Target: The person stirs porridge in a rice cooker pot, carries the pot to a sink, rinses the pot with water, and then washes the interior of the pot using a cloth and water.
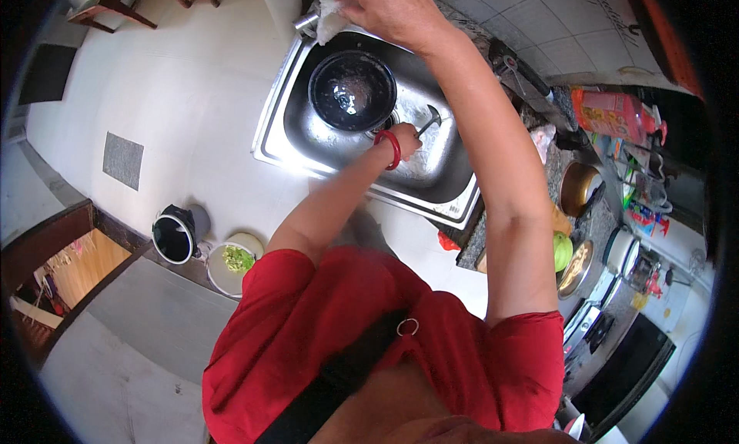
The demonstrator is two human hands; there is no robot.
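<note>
In the steel sink (454, 184), my left hand (405, 138), with a red bangle at the wrist, is closed on the handle of a ladle (433, 119). The ladle's curved end lies low over the sink floor. Beside this hand, to the left, sits a large dark round bowl (352, 91) with a wet, shiny inside. My right hand (385, 11) reaches over the sink's far edge, its fingers closed on a white cloth (329, 14). That cloth hangs down next to the tap (306, 23). The top of the picture cuts off part of the hand and cloth.
On the right counter stand a pink pump bottle (612, 114), a brass-coloured pot (579, 188), a green round vegetable (563, 251) and a pan (577, 268). To the left on the floor are a dark-lined bin (172, 238) and a white bucket (225, 280) holding green scraps.
</note>
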